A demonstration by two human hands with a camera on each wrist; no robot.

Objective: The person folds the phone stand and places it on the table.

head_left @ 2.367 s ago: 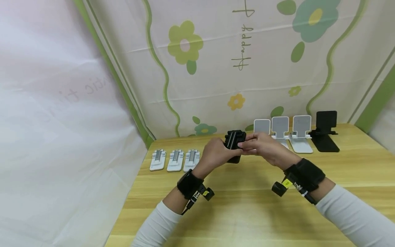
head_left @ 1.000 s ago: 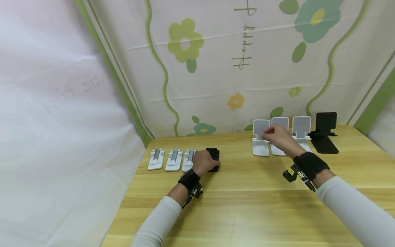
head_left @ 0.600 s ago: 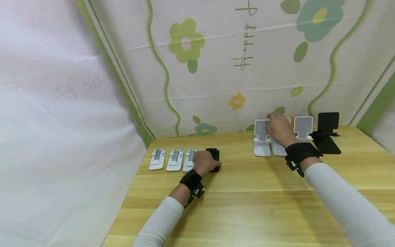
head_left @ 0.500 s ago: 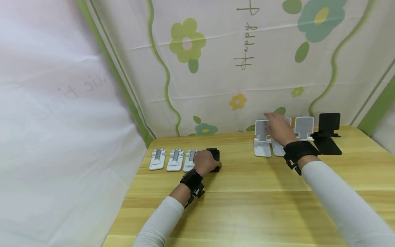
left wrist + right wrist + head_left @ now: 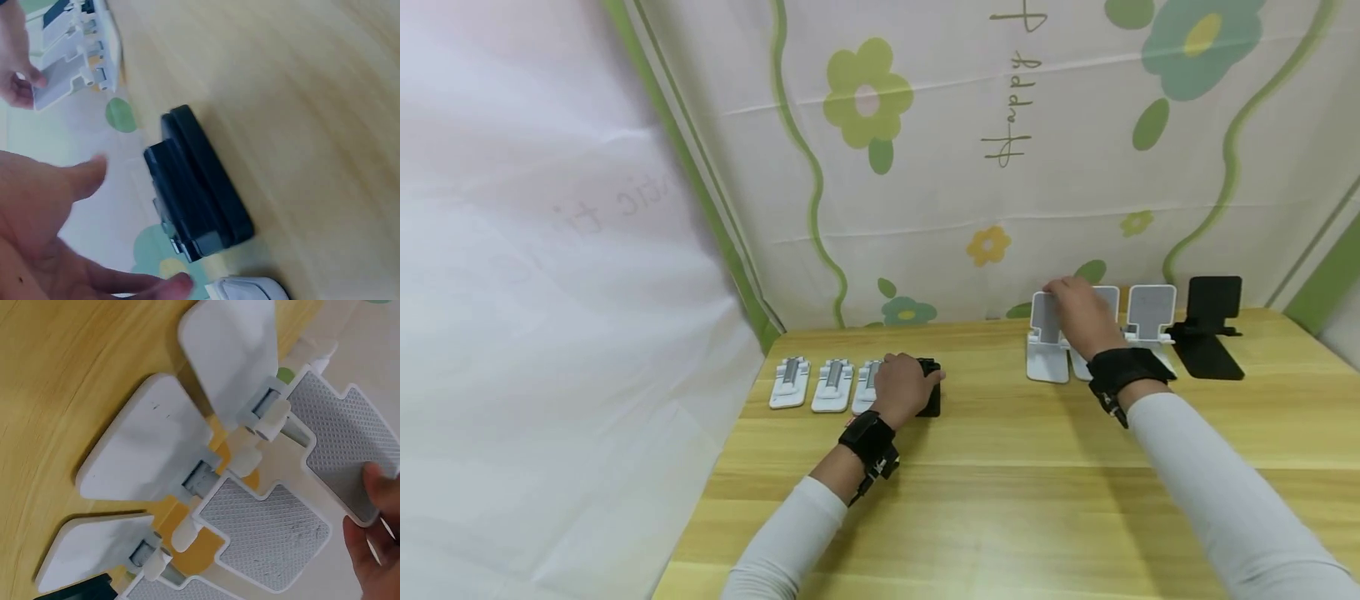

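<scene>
Just beside left hand (image 5: 901,389), black stand (image 5: 197,187)

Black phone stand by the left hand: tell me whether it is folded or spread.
Folded. The black plastic phone stand lies flat on the wooden table, its parts stacked together.

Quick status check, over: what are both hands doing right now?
Left hand open, just off the folded black stand. Right hand pinching the top of an open white stand. Nothing in the way.
</scene>
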